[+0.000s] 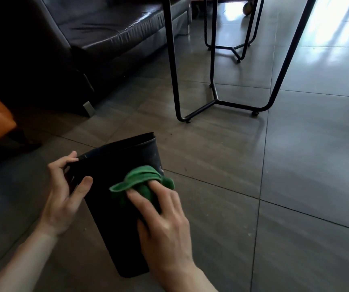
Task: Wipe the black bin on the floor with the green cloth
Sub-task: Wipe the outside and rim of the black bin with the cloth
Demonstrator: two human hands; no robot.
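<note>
Black bin (108, 209), that's the centre of it all: lying over on the tiled floor (253, 165), its long axis running from the base close by the person up and away to the open mouth at the far end. Left hand (64, 192) is clamped on the near-left rim, thumb on the outer wall, fingers curled over the edge, steadying it. Right hand (161, 220) is flat on the upper side wall, fingers a little apart, pressing the bunched green cloth (142, 180) against the plastic. The cloth sits ahead of that hand, toward the mouth, so a stroke along the length looks like the natural line, and the right hand is the one placed for it.

Pale smudges show near the far right edge. Underside and inside of the bin are out of sight, and black on dim floor makes dirt hard to judge. Sofa (106, 28) and table legs (215, 98) stand well clear.
</note>
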